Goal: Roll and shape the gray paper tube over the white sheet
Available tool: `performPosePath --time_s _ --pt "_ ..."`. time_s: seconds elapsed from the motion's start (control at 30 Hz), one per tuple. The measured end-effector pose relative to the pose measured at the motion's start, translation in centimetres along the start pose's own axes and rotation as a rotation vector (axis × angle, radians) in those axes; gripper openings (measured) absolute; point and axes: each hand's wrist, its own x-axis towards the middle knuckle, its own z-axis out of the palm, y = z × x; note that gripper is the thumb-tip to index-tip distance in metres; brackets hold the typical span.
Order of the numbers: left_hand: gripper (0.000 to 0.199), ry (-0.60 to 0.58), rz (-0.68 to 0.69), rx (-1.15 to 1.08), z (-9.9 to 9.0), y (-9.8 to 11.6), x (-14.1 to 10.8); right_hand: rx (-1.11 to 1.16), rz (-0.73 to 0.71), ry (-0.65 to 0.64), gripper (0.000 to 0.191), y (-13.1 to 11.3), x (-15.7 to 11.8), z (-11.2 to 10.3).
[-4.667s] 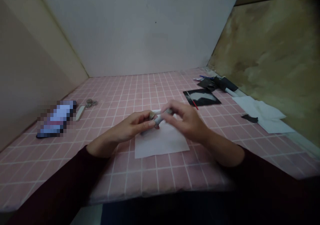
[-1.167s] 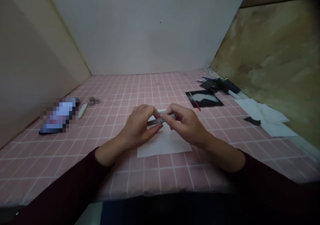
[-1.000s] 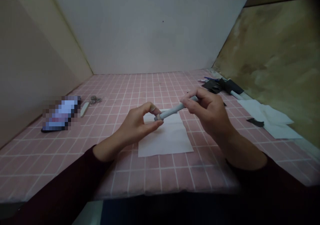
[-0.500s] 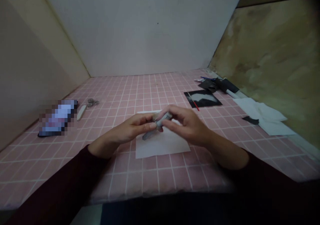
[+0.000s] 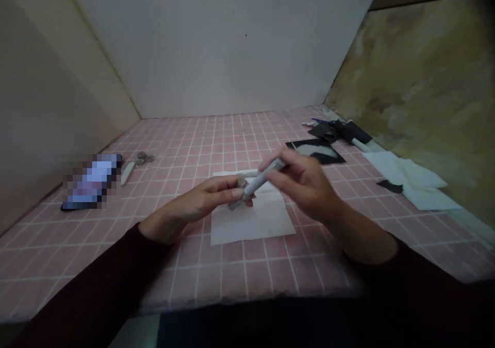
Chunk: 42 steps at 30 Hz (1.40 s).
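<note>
My right hand (image 5: 305,180) pinches the upper end of a slim grey-white stick (image 5: 257,183), which looks like a tightly rolled tube. The stick slants down to the left, its lower end against the fingers of my left hand (image 5: 207,196). Those fingers are closed around a small olive-brown piece (image 5: 242,182) beside the stick; its kind is unclear. Both hands are held over a white sheet of paper (image 5: 251,227) on the table. A pale strip (image 5: 249,174) shows just behind the left fingertips.
Scissors (image 5: 144,158), a white flat stick (image 5: 128,174) and a blurred-out phone (image 5: 93,182) lie to the left. On the right are a black-and-white picture (image 5: 323,153), dark crumpled material (image 5: 350,131), white papers (image 5: 410,175) and a black scrap (image 5: 390,186). A pink checked cloth (image 5: 247,273) covers the table.
My right hand has moved up and to the right, and more of the stick shows between the hands. It now hides a red stick on the picture. My left hand has barely shifted.
</note>
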Motion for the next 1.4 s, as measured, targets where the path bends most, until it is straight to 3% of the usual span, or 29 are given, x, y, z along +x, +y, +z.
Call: performPosePath --time_s 0.07,0.1,0.2,0.27,0.37,0.4,0.53,0.6,0.7,0.73,0.87,1.0,1.13,1.4 --pt "0.026 -0.019 -0.007 -0.013 -0.1 -0.1 0.0 0.007 0.008 -0.156 0.005 0.0 0.0 0.2" --pt "0.027 -0.022 -0.007 -0.01 -0.1 -0.1 0.0 0.009 0.013 -0.159 0.005 0.0 0.0 0.2" --pt "0.024 0.01 -0.014 0.019 0.1 0.1 -0.1 -0.003 0.014 0.087 0.008 0.0 0.1 0.0" --pt "0.023 0.037 -0.029 -0.007 0.3 0.3 -0.1 -0.013 0.01 0.141 0.008 0.0 0.1 -0.1" --pt "0.024 0.014 -0.048 -0.074 0.4 0.3 0.0 0.009 0.012 -0.079 0.008 0.1 0.0 0.1" --pt "0.024 0.006 -0.051 -0.086 0.3 0.2 0.1 0.015 0.019 -0.099 0.009 0.2 0.0 0.1" --pt "0.023 0.077 -0.039 -0.132 0.3 -0.2 0.4 0.024 0.057 0.219 0.019 0.6 0.2 0.0" --pt "0.028 0.124 -0.025 -0.139 0.4 -0.4 0.4 0.04 0.095 0.207 0.021 0.8 0.2 0.3" --pt "0.031 0.185 0.021 -0.05 0.5 -0.7 0.5 0.054 0.167 -0.038 0.022 1.0 0.2 0.9" --pt "0.031 0.209 0.046 -0.004 0.5 -0.8 0.5 0.068 0.191 -0.04 0.024 1.1 0.2 1.0" --pt "0.031 0.327 0.134 0.157 0.4 -0.9 0.5 0.114 0.185 0.204 0.028 1.0 0.3 0.8" --pt "0.027 0.372 0.157 0.327 0.6 -1.0 0.4 0.111 0.22 0.016 0.023 1.2 0.2 1.1" --pt "0.023 0.398 0.225 0.435 0.6 -1.1 0.4 0.117 0.218 0.156 0.025 1.3 0.4 1.0" --pt "0.024 0.29 0.14 -0.009 0.4 -0.8 0.8 0.02 0.099 0.109 0.014 1.4 0.4 0.6"
